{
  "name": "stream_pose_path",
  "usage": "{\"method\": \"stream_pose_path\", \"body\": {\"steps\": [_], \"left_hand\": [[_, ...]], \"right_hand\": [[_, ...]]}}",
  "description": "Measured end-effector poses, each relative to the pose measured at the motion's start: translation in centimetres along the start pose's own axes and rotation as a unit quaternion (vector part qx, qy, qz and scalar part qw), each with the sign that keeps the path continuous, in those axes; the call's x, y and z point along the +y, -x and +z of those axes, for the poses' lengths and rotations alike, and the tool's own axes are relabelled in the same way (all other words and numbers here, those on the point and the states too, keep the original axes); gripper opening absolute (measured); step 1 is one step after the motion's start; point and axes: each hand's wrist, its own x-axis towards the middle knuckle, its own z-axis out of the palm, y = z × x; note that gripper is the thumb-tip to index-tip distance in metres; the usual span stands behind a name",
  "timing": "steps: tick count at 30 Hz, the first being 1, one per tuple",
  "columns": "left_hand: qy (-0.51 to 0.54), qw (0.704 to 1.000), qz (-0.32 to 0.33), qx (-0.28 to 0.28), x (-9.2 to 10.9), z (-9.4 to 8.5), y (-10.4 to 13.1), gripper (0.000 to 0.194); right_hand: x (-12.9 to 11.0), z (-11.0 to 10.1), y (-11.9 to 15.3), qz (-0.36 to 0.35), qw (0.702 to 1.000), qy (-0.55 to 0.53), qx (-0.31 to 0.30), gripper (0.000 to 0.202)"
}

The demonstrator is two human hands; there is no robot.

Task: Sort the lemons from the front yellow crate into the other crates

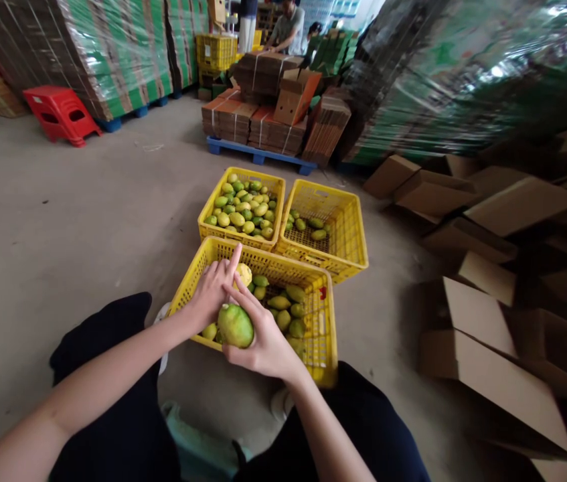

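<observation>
My right hand [263, 341] is closed on a green lemon [235, 326], thumb below it and fingers reaching past its far side. My left hand [211, 291] is beside it with the index finger stretched out, its other fingers curled at a yellow lemon [244, 273] that is partly hidden behind the fingers. The fingertips of both hands meet or overlap. Below them stands a yellow plastic crate [332, 314] with several green and yellow lemons [283, 320] on its bottom; the hands cover part of its left side.
Behind, one yellow crate [205, 201] is full of lemons and another crate [358, 214] holds several. Open cardboard boxes [484, 314] lie on the right. Further back are a blue pallet [258, 155] with flattened cartons, a red stool [62, 114], wrapped stacks [117, 53] and people [288, 30].
</observation>
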Motion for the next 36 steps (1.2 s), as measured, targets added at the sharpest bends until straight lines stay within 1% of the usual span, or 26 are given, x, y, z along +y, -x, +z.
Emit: {"method": "stream_pose_path", "body": {"steps": [4, 7, 8, 9, 11, 13, 14, 15, 17, 19, 20, 21, 22, 23, 25, 27, 29, 30, 32, 34, 36], "left_hand": [[-0.023, 0.999, 0.026, 0.011, -0.3, -0.2, -0.7, 0.073], [-0.032, 0.998, 0.035, 0.03, -0.7, -0.1, -1.2, 0.08], [-0.031, 0.998, 0.034, 0.034, -0.8, -0.1, -1.3, 0.081], [-0.026, 0.998, 0.033, 0.036, -0.7, -0.1, -1.3, 0.082], [-0.016, 0.999, 0.03, 0.031, -0.5, -0.1, -1.2, 0.083], [-0.009, 0.999, 0.032, 0.012, -0.1, -0.2, -1.0, 0.081], [-0.005, 0.999, 0.034, 0.001, 0.0, -0.2, -0.9, 0.078], [0.001, 0.999, 0.034, -0.009, 0.1, -0.1, -0.8, 0.076], [0.015, 0.999, 0.032, -0.022, 0.1, 0.0, -0.8, 0.073], [0.018, 0.999, 0.017, -0.024, -0.1, 0.2, -1.0, 0.076], [0.015, 1.0, 0.009, -0.022, -0.2, 0.3, -1.1, 0.078], [0.011, 1.0, 0.006, -0.018, -0.4, 0.3, -1.2, 0.08], [0.008, 1.0, 0.007, -0.01, -0.6, 0.3, -1.2, 0.081], [0.006, 1.0, 0.01, -0.001, -0.8, 0.3, -1.2, 0.082], [0.006, 1.0, 0.022, 0.015, -1.0, 0.3, -1.1, 0.081], [0.008, 0.999, 0.026, 0.022, -1.1, 0.2, -0.8, 0.082], [0.01, 0.999, 0.032, 0.016, -1.0, 0.1, -0.7, 0.084], [0.009, 0.999, 0.036, 0.011, -1.0, 0.1, -0.7, 0.083], [-0.004, 0.999, 0.042, 0.006, -0.7, 0.0, -0.8, 0.081], [-0.032, 0.998, 0.044, 0.008, -0.5, -0.3, -0.9, 0.078], [-0.067, 0.997, 0.042, 0.005, -0.2, -0.6, -1.0, 0.073]], "right_hand": [[-0.2, -1.0, 0.4, 0.0, 1.0, 0.003, -0.003, 0.092], [-0.5, -2.2, 0.7, 0.003, 1.0, -0.019, -0.019, 0.076], [-0.5, -2.6, 0.7, 0.009, 0.999, -0.027, -0.016, 0.071], [-0.6, -2.9, 0.8, 0.017, 0.999, -0.035, -0.003, 0.067], [-0.5, -3.1, 0.7, 0.032, 0.997, -0.054, 0.045, 0.062], [-0.3, -2.9, 0.5, 0.041, 0.992, -0.078, 0.089, 0.06], [-0.3, -2.7, 0.4, 0.042, 0.991, -0.088, 0.095, 0.061], [-0.3, -2.4, 0.3, 0.042, 0.991, -0.096, 0.085, 0.062], [-0.4, -2.0, 0.2, 0.038, 0.994, -0.1, 0.031, 0.064], [-0.8, -2.0, 0.3, 0.03, 0.995, -0.088, -0.041, 0.064], [-1.0, -2.2, 0.4, 0.028, 0.994, -0.081, -0.066, 0.063], [-1.2, -2.5, 0.6, 0.028, 0.994, -0.075, -0.076, 0.062], [-1.3, -2.8, 0.8, 0.031, 0.994, -0.07, -0.072, 0.061], [-1.4, -3.2, 1.0, 0.037, 0.996, -0.067, -0.055, 0.06], [-1.2, -3.7, 1.3, 0.051, 0.996, -0.068, -0.004, 0.059], [-0.8, -3.7, 1.5, 0.059, 0.995, -0.075, 0.038, 0.057], [-0.4, -3.2, 1.4, 0.053, 0.994, -0.08, 0.054, 0.057], [-0.2, -2.8, 1.3, 0.045, 0.995, -0.079, 0.05, 0.057], [0.1, -1.9, 1.1, 0.026, 0.997, -0.064, 0.021, 0.06], [0.1, -1.1, 1.0, 0.01, 0.999, -0.035, -0.017, 0.065], [0.0, -0.6, 1.1, 0.003, 0.999, 0.006, -0.039, 0.068]]}}
